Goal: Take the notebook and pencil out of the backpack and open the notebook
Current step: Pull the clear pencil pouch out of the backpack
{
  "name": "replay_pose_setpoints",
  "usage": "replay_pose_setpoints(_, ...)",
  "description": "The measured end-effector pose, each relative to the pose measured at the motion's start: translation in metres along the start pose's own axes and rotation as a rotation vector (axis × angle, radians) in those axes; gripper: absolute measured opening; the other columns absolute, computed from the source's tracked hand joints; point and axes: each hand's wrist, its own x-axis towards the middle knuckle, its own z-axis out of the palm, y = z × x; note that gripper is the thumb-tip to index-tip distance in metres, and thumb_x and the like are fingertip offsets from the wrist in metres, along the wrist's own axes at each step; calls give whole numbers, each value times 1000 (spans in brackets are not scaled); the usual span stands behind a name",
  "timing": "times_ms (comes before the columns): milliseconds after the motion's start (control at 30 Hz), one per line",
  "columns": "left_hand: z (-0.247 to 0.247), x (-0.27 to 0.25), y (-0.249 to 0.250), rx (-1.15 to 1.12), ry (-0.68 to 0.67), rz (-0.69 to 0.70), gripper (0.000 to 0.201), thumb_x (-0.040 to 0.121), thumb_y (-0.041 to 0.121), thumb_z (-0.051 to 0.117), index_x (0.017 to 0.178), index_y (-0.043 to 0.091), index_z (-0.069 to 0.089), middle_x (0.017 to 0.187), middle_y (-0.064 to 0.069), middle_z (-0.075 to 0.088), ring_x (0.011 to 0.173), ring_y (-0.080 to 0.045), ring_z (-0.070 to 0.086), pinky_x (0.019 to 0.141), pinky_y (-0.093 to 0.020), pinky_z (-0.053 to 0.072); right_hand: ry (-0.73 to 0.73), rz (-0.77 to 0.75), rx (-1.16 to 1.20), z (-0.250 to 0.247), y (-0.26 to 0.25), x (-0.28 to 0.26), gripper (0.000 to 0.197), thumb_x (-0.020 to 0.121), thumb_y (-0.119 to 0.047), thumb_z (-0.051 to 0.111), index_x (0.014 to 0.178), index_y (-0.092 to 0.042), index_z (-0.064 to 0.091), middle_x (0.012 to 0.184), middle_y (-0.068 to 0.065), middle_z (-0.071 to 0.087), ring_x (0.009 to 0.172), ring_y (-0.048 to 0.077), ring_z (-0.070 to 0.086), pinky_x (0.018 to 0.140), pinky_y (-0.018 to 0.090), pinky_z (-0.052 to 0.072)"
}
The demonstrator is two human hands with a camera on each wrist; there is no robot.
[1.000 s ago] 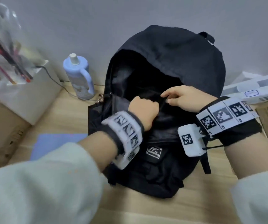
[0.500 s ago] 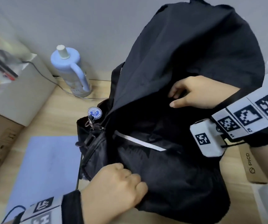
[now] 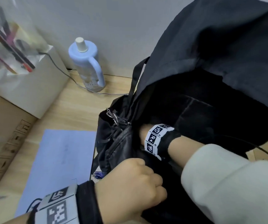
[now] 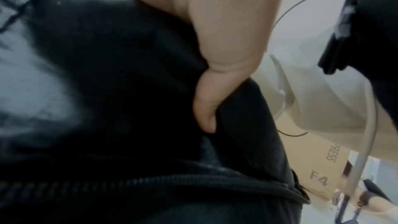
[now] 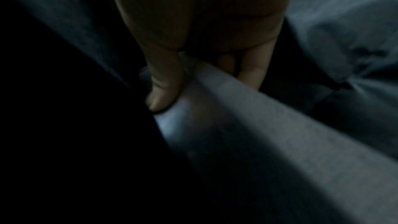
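The black backpack (image 3: 211, 46) stands open on the wooden table, its top flap thrown back. My left hand (image 3: 130, 183) grips the front edge of the opening in a fist; in the left wrist view the thumb (image 4: 206, 108) presses into the black fabric (image 4: 107, 74). My right hand is inside the bag, so the head view shows only its banded wrist (image 3: 156, 139). In the dim right wrist view, my right hand (image 5: 204, 88) pinches the edge of a pale flat notebook (image 5: 258, 125) between thumb and fingers. No pencil is in sight.
A pale blue bottle (image 3: 88, 65) with a handle stands by the wall behind the bag. A light blue sheet (image 3: 60, 159) lies on the table (image 3: 75, 110) to the left, beside cardboard boxes (image 3: 3, 135). A cable (image 3: 75, 81) runs along the table past the bottle.
My right hand left the bag's upper flap and went down inside the bag, where it took hold of the notebook. My left hand keeps its grip on the front edge.
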Motion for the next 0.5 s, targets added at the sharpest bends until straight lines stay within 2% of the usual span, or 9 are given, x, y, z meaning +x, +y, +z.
replay_pose_setpoints(33, 0, -2, -3, 3, 7, -7, 33, 59, 8, 35, 55, 28, 61, 48, 8, 48, 44, -8, 45, 47, -19, 31, 50, -3, 48, -2, 0, -3, 26, 81, -18, 62, 107, -11, 59, 111, 13, 65, 102, 31, 62, 86, 37, 52)
replay_pose_setpoints(100, -5, -7, -10, -1, 21, -38, 23, 57, 18, 44, 62, 29, 64, 57, 10, 50, 55, -10, 46, 56, -22, 30, 155, -4, 113, -17, 1, -19, 25, 84, -22, 59, 103, -6, 62, 109, 15, 66, 101, 32, 62, 80, 34, 49)
replay_pose_setpoints(233, -24, -11, -36, -85, 177, -172, 16, 65, 34, 56, 76, 28, 67, 76, 7, 57, 77, -14, 44, 76, -29, 30, 491, 10, 286, -50, 30, -93, 17, 75, -32, 68, 85, -19, 63, 97, 11, 70, 94, 31, 64, 81, 39, 51)
replay_pose_setpoints(300, -32, -9, -52, -133, 276, -287, 26, 67, 55, 61, 76, 31, 67, 103, 4, 60, 101, -15, 47, 88, -31, 26, 733, 27, 347, -60, 44, -147, 20, 74, -36, 68, 77, -16, 66, 82, 7, 72, 84, 28, 65, 76, 41, 51)
replay_pose_setpoints(333, -34, -5, -60, -144, 308, -355, 37, 62, 66, 61, 78, 34, 67, 123, 2, 53, 117, -19, 40, 94, -33, 22, 866, 59, 420, -61, 53, -174, 22, 74, -38, 68, 73, -16, 68, 74, 1, 72, 78, 21, 66, 74, 39, 51)
replay_pose_setpoints(400, -37, 9, -72, -175, 345, -491, 56, 48, 78, 60, 88, 39, 61, 152, 1, 17, 140, -26, 10, 104, -43, 14, 1161, 136, 665, -53, 76, -218, 22, 68, -48, 70, 74, -27, 70, 69, -12, 73, 72, 1, 65, 72, 24, 51)
replay_pose_setpoints(433, -38, 17, -76, -223, 349, -556, 63, 43, 77, 63, 96, 44, 58, 156, 2, -2, 143, -28, -7, 107, -47, 10, 1281, 208, 797, -43, 90, -230, 37, 62, -58, 70, 84, -28, 69, 77, -13, 74, 79, 0, 65, 74, 22, 51)
replay_pose_setpoints(467, -38, 26, -82, -318, 343, -616, 68, 40, 73, 68, 102, 51, 54, 155, 2, -16, 142, -27, -20, 110, -48, 6, 1370, 303, 884, -31, 108, -235, 59, 56, -65, 69, 99, -24, 67, 90, -8, 73, 90, 5, 65, 80, 23, 52)
replay_pose_setpoints(500, -40, 34, -87, -432, 328, -654, 73, 39, 65, 75, 107, 55, 52, 154, 0, -24, 140, -24, -24, 112, -47, 4, 1423, 375, 982, -18, 123, -234, 71, 56, -64, 70, 111, -19, 62, 102, 0, 71, 101, 13, 63, 89, 27, 51)
